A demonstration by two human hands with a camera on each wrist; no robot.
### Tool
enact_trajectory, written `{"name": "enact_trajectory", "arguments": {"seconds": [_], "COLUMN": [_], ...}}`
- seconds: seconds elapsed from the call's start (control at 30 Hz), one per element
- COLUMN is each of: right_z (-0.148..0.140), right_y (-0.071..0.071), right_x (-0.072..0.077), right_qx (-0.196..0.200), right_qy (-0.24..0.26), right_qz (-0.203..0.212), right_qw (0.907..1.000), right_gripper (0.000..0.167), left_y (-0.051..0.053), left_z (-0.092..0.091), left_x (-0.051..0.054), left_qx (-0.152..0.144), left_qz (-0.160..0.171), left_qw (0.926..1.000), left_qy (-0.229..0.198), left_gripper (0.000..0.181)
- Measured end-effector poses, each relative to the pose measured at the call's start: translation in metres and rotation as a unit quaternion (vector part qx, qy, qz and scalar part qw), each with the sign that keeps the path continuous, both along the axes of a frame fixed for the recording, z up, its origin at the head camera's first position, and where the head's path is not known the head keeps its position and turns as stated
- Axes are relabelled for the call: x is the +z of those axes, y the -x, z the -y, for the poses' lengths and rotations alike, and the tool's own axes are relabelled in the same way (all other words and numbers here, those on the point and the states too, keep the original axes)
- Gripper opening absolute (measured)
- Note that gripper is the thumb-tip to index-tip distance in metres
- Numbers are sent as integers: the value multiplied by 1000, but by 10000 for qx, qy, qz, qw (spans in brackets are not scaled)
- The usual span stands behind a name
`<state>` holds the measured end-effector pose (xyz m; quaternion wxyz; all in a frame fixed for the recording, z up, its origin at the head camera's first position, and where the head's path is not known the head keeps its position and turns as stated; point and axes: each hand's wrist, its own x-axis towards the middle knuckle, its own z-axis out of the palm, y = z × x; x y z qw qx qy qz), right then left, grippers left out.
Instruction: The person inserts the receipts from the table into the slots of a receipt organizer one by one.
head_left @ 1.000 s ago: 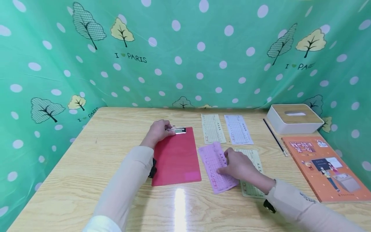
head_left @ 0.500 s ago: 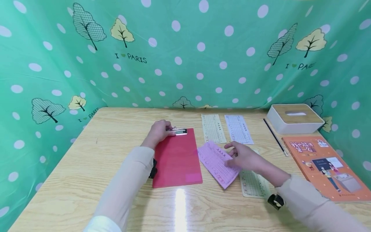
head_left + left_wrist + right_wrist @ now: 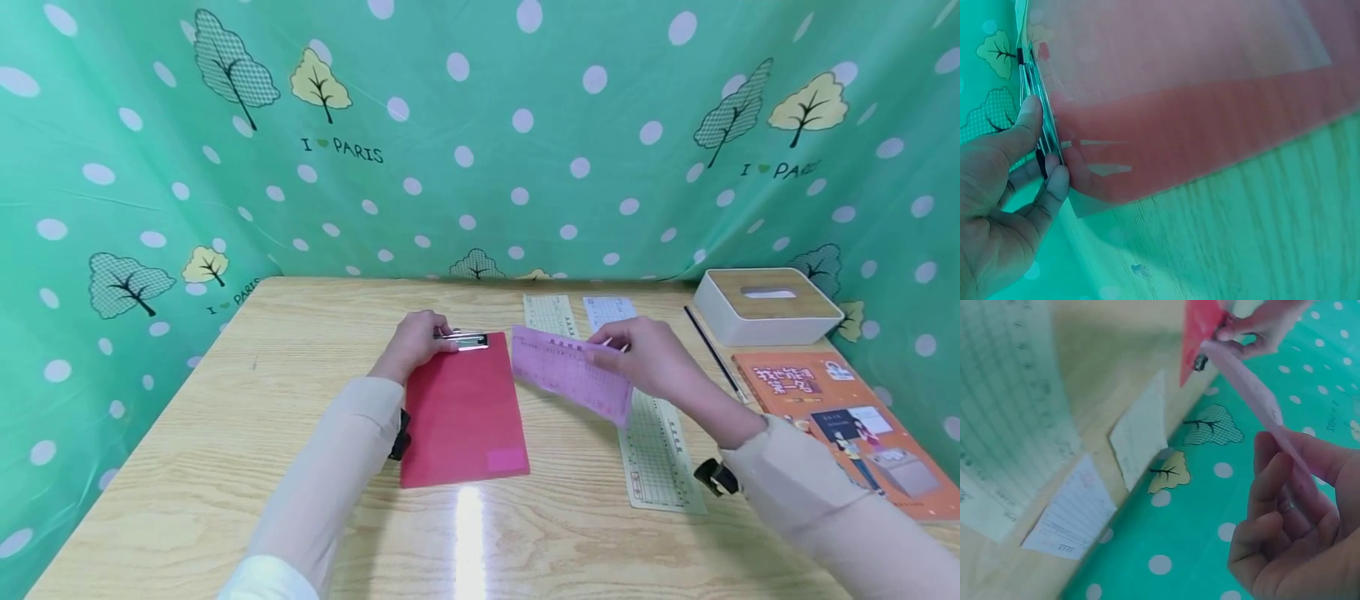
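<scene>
A red clipboard (image 3: 465,417) lies on the table in the head view. At its far end my left hand (image 3: 412,343) pinches the metal clip (image 3: 472,341), the thumb on one side and fingers on the other in the left wrist view. To the right, my right hand (image 3: 654,357) holds a pink printed slip (image 3: 566,372) between thumb and fingers, raised and tilted above the table. Beneath that hand lies a pale green slip (image 3: 662,467). Farther back, a cream slip (image 3: 550,312) and a white slip (image 3: 607,307) are partly covered by the pink one and the hand.
On the right stand a white tissue box (image 3: 768,308) with a wooden lid and, nearer, an orange book (image 3: 847,450) lying flat. A dark pencil (image 3: 710,346) lies left of them. Behind the wooden table (image 3: 315,333) hangs a green dotted curtain (image 3: 480,167).
My right hand has lifted the pink slip off the table and away from me, uncovering more of the green slip. The left hand stays at the clip; the clipboard has barely shifted.
</scene>
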<state>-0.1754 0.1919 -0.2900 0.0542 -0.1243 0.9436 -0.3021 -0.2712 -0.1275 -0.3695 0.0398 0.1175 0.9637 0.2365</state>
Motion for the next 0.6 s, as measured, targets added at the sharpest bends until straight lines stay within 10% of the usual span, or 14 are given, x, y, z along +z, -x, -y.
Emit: {"name": "enact_trajectory", "arguments": {"seconds": [0.6], "right_z": [70], "right_y": [35], "right_x": [-48], "right_qx": [1002], "right_qy": [594], "right_qz": [828], "right_qw": [9897], "right_gripper": [16], "left_y": [-2], "left_z": [-4], "left_x": [-4], "left_qx": [111], "left_qz": [-80], "left_qw": [9996], "left_qy": [265], "left_gripper": [26]}}
